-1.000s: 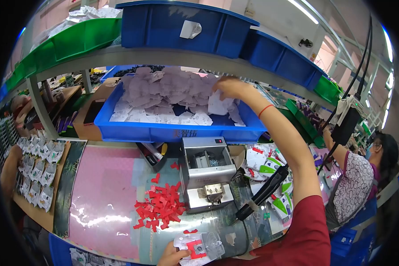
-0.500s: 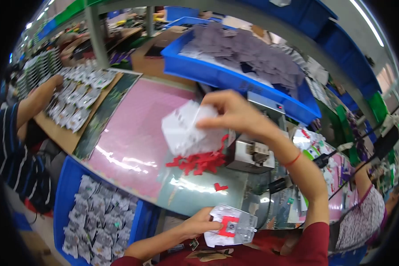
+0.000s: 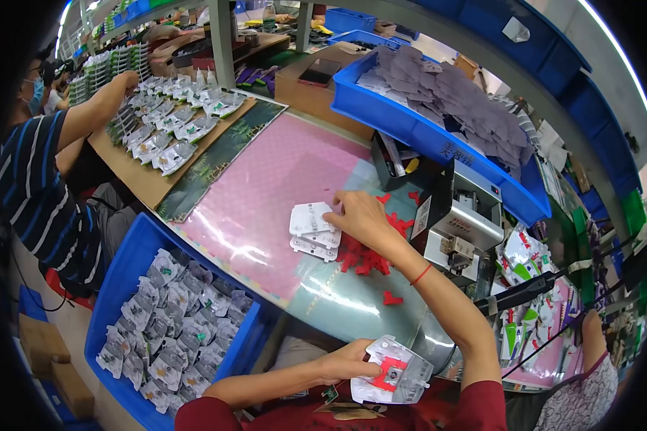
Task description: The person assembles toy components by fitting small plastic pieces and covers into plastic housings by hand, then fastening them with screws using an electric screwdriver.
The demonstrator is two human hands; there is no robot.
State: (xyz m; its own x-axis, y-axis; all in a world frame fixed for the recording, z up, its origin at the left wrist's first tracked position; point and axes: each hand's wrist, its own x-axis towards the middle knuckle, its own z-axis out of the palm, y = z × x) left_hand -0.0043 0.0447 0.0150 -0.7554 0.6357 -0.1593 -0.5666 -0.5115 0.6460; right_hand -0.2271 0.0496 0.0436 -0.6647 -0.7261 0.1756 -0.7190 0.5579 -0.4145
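My left hand [image 3: 349, 361] grips the edge of a white plastic housing [image 3: 370, 389] near my body, thumb on top. A red plastic piece [image 3: 389, 373] and a clear part with a small metal centre sit on that housing. On the table, my right hand [image 3: 363, 219] has its fingers closed at the right edge of a small stack of white plastic panels [image 3: 311, 218]. The panels overlap unevenly, and the fingertips partly hide their edge. Just beside that hand lies a pile of loose red plastic pieces [image 3: 363, 260], with one red piece [image 3: 392, 298] apart from it.
A blue bin [image 3: 115, 302] of assembled housings stands at lower left. Behind the table are a blue tray [image 3: 381, 111] of grey pieces and a metal machine [image 3: 467, 226]. A person in a striped shirt [image 3: 39, 179] works at left beside rows of housings [image 3: 169, 122].
My right hand has lowered the white panels from above the table onto its surface. The left hand still holds the housing. The view has shifted, showing more of the left side.
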